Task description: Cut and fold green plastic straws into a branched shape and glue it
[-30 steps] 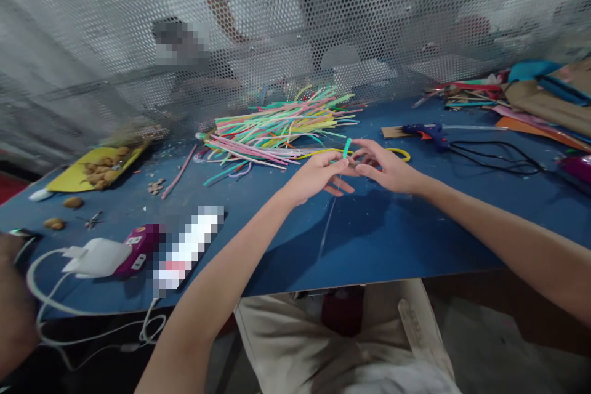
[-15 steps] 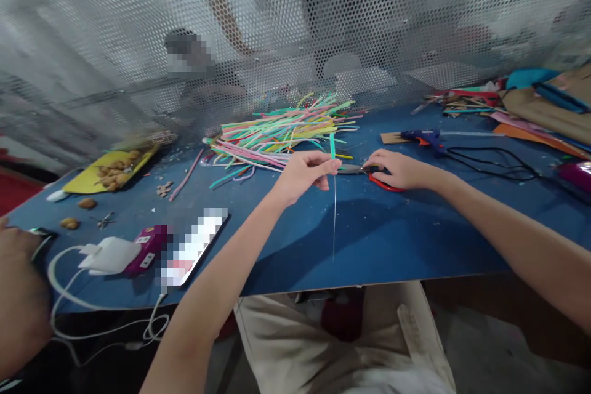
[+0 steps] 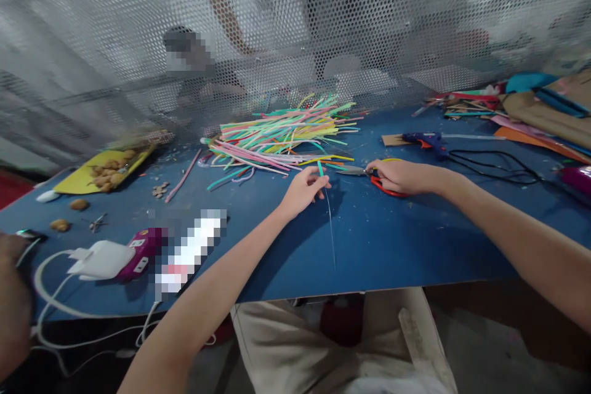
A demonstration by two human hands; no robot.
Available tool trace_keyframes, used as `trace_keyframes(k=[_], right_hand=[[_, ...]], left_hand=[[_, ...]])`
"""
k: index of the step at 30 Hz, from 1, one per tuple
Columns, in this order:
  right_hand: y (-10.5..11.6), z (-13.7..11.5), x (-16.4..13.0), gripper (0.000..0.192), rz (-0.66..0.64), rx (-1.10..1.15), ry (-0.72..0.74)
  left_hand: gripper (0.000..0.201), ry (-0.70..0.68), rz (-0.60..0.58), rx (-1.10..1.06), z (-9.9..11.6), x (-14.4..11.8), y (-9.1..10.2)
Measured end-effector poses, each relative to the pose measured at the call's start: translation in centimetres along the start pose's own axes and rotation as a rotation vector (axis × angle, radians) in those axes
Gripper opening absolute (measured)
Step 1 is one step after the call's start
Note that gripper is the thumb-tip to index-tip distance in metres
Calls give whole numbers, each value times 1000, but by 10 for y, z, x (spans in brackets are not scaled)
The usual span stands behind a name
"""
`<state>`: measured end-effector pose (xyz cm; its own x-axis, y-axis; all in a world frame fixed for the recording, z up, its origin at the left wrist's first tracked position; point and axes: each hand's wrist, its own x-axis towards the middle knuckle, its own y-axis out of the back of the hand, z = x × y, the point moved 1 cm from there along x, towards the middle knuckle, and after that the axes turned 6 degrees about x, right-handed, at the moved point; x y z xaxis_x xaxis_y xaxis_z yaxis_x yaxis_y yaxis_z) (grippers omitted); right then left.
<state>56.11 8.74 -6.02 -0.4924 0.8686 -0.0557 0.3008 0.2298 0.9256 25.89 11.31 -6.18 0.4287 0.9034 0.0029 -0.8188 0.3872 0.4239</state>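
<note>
My left hand [image 3: 302,192] pinches a short green pipe cleaner [image 3: 320,168] between thumb and fingers, above the blue table. A thin bare wire [image 3: 331,228] trails down from it towards the table's front edge. On the right, my right hand [image 3: 394,176] is closed around the handles of a pair of scissors [image 3: 354,170], which have red and yellow grips. Their metal blades point left towards my left hand. Behind both hands is a heap of pastel pipe cleaners [image 3: 286,129], and a green strand lies near the blade tips.
A blue glue gun [image 3: 427,140] with a black cord lies at the right. At the left are a phone [image 3: 194,252], a purple power adapter [image 3: 141,252] with white cables and a yellow tray [image 3: 74,180]. Another person's arm [image 3: 13,308] shows at the left edge.
My left hand has moved down and slightly left with the green pipe cleaner. My right hand, earlier lying over the scissors' handles, is now wrapped around them.
</note>
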Motion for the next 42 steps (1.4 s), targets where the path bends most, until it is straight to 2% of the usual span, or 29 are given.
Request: trace_keyframes(k=[3, 7, 11, 15, 18, 21, 24, 27, 32, 34, 37, 42], right_hand=[[-1, 0, -2, 32, -7, 59, -5], [2, 0, -8, 18, -24, 133, 14], [8, 17, -13, 14, -12, 115, -47], [8, 42, -11, 9, 101, 43, -87], [5, 50, -7, 12, 128, -77, -172], [6, 42, -3, 19, 185, -235, -231], [9, 18, -3, 24, 338, -273, -170], [4, -12, -2, 25, 419, -192, -87], [-21, -52, 5, 24, 408, -26, 87], [-28, -56, 9, 27, 448, -25, 72], [-35, -47, 16, 37, 474, 4, -28], [-37, -28, 26, 26, 436, 66, -98]], left_hand=[[59, -10, -14, 0, -5, -2, -4], [66, -30, -3, 2, -7, -1, -5], [75, -91, 7, 0, -9, 0, -3], [40, -107, -63, 100, -9, -1, -1], [32, -108, -102, 215, -8, -1, -2], [27, -160, -101, 299, -6, -3, -4], [25, -203, -100, 326, -1, -7, -8], [27, -226, -117, 337, 4, -11, -11], [25, -277, -80, 428, 7, -12, -10], [22, -280, -70, 467, 7, -12, -10], [17, -278, -59, 494, 7, -12, -11], [20, -308, -40, 529, 10, -13, -13]])
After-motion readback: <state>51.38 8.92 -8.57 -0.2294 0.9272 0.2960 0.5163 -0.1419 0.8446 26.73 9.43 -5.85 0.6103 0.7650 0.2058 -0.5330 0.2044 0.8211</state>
